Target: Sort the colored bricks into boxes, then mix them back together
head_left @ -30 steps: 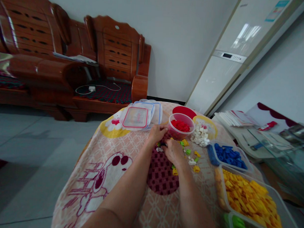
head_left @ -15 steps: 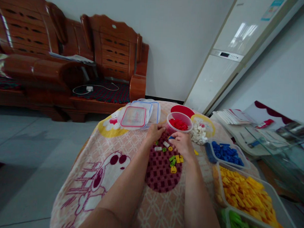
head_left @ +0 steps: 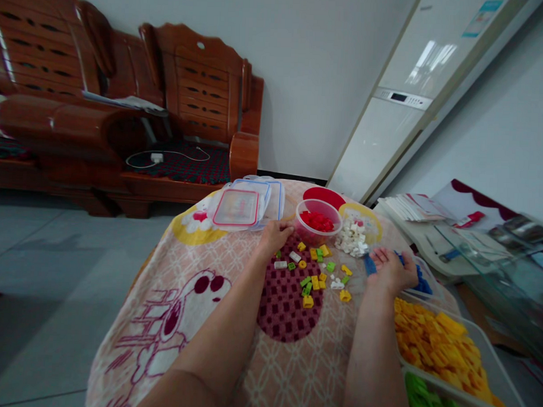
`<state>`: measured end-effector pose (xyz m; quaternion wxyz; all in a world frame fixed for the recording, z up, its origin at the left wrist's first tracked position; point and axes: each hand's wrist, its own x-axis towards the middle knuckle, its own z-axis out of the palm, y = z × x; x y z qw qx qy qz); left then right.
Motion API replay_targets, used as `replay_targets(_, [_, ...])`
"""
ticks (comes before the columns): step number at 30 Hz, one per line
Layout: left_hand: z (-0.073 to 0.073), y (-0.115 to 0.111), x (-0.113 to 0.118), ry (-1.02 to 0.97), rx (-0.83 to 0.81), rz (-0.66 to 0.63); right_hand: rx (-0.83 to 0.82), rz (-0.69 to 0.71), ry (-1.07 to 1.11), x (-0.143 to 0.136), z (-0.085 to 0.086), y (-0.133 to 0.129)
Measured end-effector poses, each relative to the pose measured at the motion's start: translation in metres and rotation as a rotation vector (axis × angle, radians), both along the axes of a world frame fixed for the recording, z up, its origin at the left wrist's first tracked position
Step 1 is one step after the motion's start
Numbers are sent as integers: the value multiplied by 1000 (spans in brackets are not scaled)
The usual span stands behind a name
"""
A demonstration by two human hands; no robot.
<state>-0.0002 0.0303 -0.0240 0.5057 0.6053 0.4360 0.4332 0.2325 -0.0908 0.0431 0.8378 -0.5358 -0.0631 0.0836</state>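
My right hand (head_left: 391,272) is over the container of blue toy bricks (head_left: 423,283). Its fingers are apart and nothing shows in them. My left hand (head_left: 275,236) stays beside the clear bowl (head_left: 302,233) of red bricks (head_left: 316,221); its fingers are curled together, and whatever they may hold is hidden. Between my hands lie loose bricks: a white brick (head_left: 280,265), a yellow brick (head_left: 308,301), a green brick (head_left: 330,267) and several others. A heap of white bricks (head_left: 351,237) is right of the bowl.
Clear lids (head_left: 236,208) are stacked at the back left of the cloth-covered table (head_left: 287,370). A red lid (head_left: 324,197) lies behind the bowl. At the right stand containers of yellow bricks (head_left: 447,346) and green bricks (head_left: 429,399). A glass-topped stand (head_left: 492,250) is beyond.
My right hand has moved right from beside the bowl to the blue container; the blue brick it held no longer shows in its fingers. My left hand has barely moved.
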Motion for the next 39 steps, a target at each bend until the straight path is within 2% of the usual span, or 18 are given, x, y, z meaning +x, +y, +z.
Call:
replay_targets(3, [2,-2,0,-13,-32,3,-14,39,-47,-5,-1,2])
replay_targets(9, [4,-2,-1,-6,-34,18,-124,322,-194,-26,3,7])
replay_targets(14, [0,1,0,3,-8,26,-203,466,-265,-35,5,9])
replay_targets(18, [-1,2,1,-21,-15,15,-388,653,-328,-38,5,7])
replay_targets(22, [1,0,1,-45,-42,5,-679,803,-510,-40,0,4])
replay_targets(26, [9,-3,-3,61,14,37,-987,820,-792,-37,-8,4])
replay_targets(31, [26,-11,-10,365,158,119,-1147,845,-1040,-39,-6,1])
replay_targets(35, [36,-17,-14,500,195,40,-1311,856,-1127,-51,6,-1])
replay_targets(39, [39,-20,-16,522,157,-77,-1469,855,-1198,-63,15,-2])
